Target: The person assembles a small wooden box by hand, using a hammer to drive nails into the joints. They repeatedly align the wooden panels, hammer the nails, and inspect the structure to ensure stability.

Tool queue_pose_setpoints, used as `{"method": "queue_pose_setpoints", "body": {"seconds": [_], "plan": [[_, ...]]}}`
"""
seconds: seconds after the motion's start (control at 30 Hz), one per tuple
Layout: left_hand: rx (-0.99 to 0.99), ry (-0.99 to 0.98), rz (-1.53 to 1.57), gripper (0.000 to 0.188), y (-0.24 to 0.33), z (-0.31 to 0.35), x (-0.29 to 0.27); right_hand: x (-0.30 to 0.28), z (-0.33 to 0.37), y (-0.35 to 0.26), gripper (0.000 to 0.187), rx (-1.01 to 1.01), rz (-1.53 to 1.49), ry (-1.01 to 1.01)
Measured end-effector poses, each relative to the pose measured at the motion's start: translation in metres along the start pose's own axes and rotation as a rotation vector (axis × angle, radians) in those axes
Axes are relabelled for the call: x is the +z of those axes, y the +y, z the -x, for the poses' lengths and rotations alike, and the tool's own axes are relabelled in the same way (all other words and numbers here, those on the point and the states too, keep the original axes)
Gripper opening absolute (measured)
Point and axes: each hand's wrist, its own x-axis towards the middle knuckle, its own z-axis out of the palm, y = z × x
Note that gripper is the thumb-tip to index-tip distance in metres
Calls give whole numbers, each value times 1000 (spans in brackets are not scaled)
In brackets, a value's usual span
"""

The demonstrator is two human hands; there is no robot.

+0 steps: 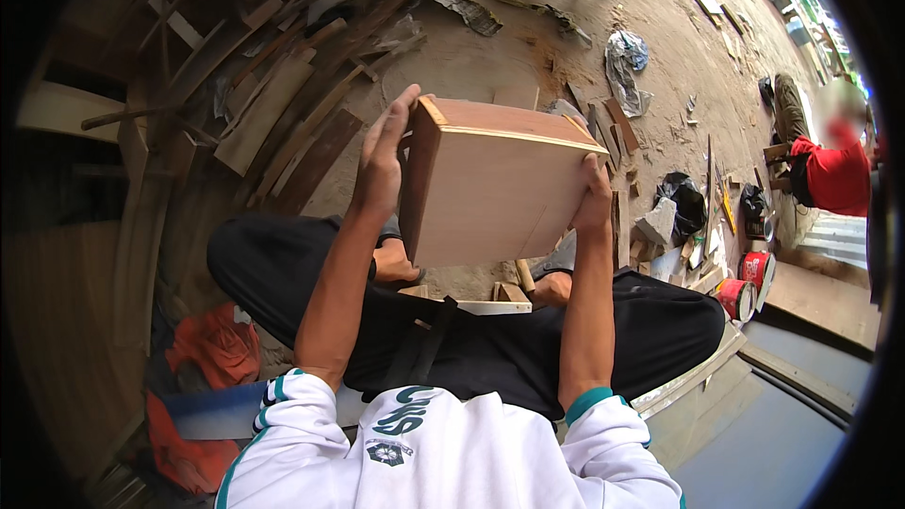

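Observation:
A shallow wooden box (pixel 500 198), like a drawer, is raised in front of me above my crossed legs, its broad pale plywood face turned toward me. My left hand (pixel 381 155) presses along its left side with fingers stretched upward. At the right edge my right hand (pixel 594 196) grips the box, thumb near the upper corner and the other fingers hidden behind. Beneath it, close to my lap, lies a pale-edged wooden piece (pixel 495 307) with small blocks. A short wooden stick or handle (pixel 524 275) stands beside that piece, its lower end hidden.
Boards and offcuts (pixel 273 123) crowd the left side. Crumpled plastic (pixel 625 71) lies on the dirt floor ahead. To the right are red cans (pixel 737 299), a black plastic bag (pixel 682 203) and wood scraps. A person in red (pixel 834 174) sits at the far right.

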Motion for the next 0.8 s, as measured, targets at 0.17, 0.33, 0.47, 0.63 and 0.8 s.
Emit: {"method": "queue_pose_setpoints", "body": {"seconds": [0.17, 0.33, 0.47, 0.63, 0.8], "plan": [[76, -100, 73, 62, 7, 3, 1, -1, -3, 2, 85, 9, -119, -56], [155, -169, -80, 81, 17, 11, 5, -1, -3, 12, 83, 20, -233, -48], [177, -134, -105, 89, 19, 15, 11, 0, -2, 19, 86, 20, -204, 1], [50, -117, -104, 91, 27, 18, 18, 1, 3, 26, 84, 46, -210, 38], [76, -77, -192, 92, -5, 3, 1, 8, 1, 14, 80, 89, -106, 127]]}}
